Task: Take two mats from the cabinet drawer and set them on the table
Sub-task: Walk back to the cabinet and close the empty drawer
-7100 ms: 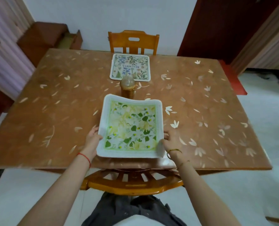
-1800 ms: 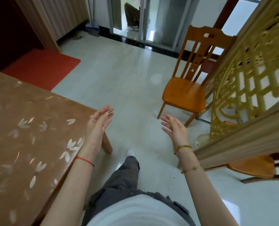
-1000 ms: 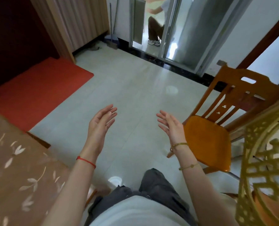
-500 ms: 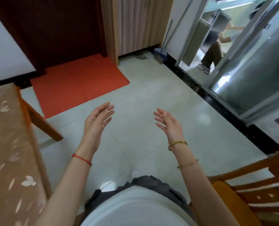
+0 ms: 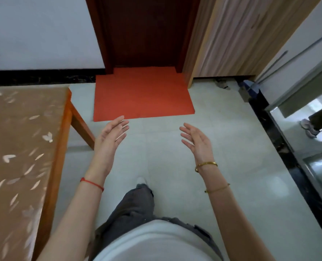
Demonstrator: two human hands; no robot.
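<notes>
Two empty hands hang out in front of the person, palms turned toward each other and fingers spread loose: the left hand [image 5: 112, 135] carries nothing, and the right hand [image 5: 197, 140] carries nothing either. They sit well apart, roughly at the spacing one would use to carry a flat mat by its edges, though that reading is only a guess; it may just be a relaxed walking posture. One leg in dark trousers [image 5: 137, 202] is stepped forward over the pale tiled floor [image 5: 231, 166], which suggests the person is moving across the room, not working at a surface.

No mat shows anywhere in this view. The table [image 5: 20, 147] lies along the left edge, and only one corner of its leaf-patterned top is visible, bare of mats as far as can be seen; the rest of it is out of frame. No cabinet drawer can be made out for certain either. Ahead stand a dark red door [image 5: 143, 31] with an orange floor mat [image 5: 143, 95] at its foot and a wood-panelled unit [image 5: 231, 34] to the right. Whether that unit holds the drawer cannot be told from here.
</notes>
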